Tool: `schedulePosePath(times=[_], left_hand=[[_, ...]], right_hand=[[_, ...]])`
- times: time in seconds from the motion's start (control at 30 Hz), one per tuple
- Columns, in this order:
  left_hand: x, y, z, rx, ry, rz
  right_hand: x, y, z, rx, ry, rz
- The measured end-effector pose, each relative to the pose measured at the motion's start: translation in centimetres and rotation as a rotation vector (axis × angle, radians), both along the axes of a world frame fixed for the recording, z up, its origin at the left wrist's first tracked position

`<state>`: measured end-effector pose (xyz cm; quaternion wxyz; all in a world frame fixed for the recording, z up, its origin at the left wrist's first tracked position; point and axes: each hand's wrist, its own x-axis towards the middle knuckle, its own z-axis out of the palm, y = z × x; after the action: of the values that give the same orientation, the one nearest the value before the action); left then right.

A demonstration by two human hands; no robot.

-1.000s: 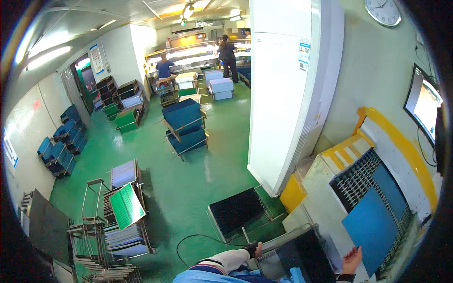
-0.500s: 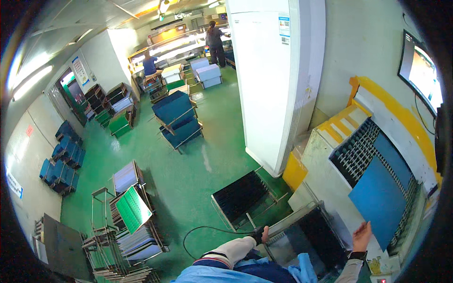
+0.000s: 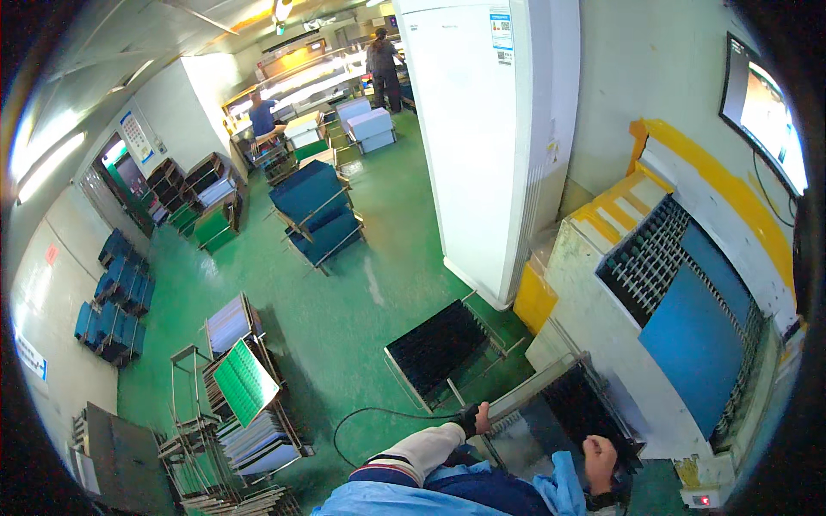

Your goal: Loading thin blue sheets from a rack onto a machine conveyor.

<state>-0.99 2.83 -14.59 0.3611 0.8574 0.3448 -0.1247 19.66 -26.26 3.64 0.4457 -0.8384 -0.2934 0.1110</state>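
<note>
My left hand [image 3: 481, 419], a black band with a thin cable at its wrist, is closed at the left edge of a metal rack [image 3: 527, 397]; what its fingers hold is hidden. Dark panels [image 3: 575, 397] and a grey sheet stand in this rack. Over its near right part is my right hand [image 3: 600, 457], fingers curled in and nothing visible in them. To the right, blue boards [image 3: 695, 344] lie on the rollers of a conveyor machine [image 3: 647, 267], apart from my right hand.
A rack of black panels [image 3: 439, 351] stands on the green floor ahead. At left is a loaded rack with a green board [image 3: 246, 383] on top. A tall white cabinet unit [image 3: 473, 146] rises ahead; a screen [image 3: 761, 112] hangs at right. Two people are at far benches.
My right hand has moved left, away from the blue boards to above the rack, and its fingers have curled in. My left hand stays at the rack's edge. The view has shifted slightly.
</note>
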Motion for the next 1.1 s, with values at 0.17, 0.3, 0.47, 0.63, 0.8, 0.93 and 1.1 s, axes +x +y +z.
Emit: schedulePosePath(times=[0.17,0.3,0.47,0.63,0.8,0.93,1.1], left_hand=[[0.3,-0.3,0.7,0.033,0.0,0.051],[0.0,-0.1,0.5,0.0,0.02,-0.001],[0.1,-0.1,-0.2,0.016,-0.029,0.003],[0.1,-0.2,1.2,0.01,-0.017,0.033],[-0.1,-0.2,0.7,0.005,-0.028,0.031],[-0.4,-0.3,-3.0,-0.272,-0.119,0.26],[0.1,-0.2,-8.0,0.06,-0.203,0.13]], right_hand=[[-2.3,0.7,1.4,-0.153,-0.311,0.108],[-3.0,0.9,1.8,-0.144,-0.304,0.121],[-4.2,0.9,0.8,-0.26,-0.326,0.143],[-3.9,0.3,-0.4,-0.241,-0.347,0.133],[-4.5,-0.6,-3.8,-0.271,-0.397,0.15],[-5.5,-0.6,-6.0,-0.207,-0.35,-0.066],[-4.2,-1.6,-5.9,-0.354,-0.432,0.039]])
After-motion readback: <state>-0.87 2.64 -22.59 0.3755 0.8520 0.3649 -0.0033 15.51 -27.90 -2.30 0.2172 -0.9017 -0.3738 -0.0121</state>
